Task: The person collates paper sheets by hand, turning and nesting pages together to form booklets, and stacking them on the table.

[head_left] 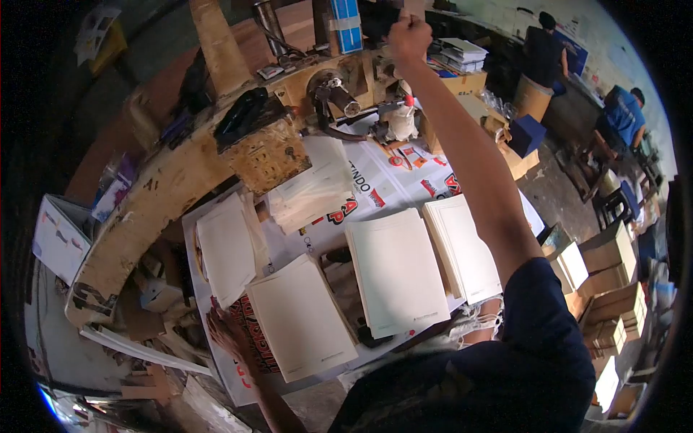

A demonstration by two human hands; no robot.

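Observation:
My right hand (409,37) is raised at the far side of the work surface, its fingers closed. Something pale shows at its top, cut off by the frame edge; I cannot make out what it is. My left hand (227,335) rests low on the printed banner sheet (404,180), fingers extended. Beside it lie a stack of cream paper (299,317) and a second, looser stack (225,249). A thicker cream stack (397,267) lies in front of my body, with another paper stack (463,249) under my right forearm.
A worn wooden machine frame (137,224) curves along the left and back, with a stained block (267,155) jutting over fanned papers (314,184). A white bottle with a red cap (401,121) stands behind. Boxes (613,317) line the right; two people are at the back right.

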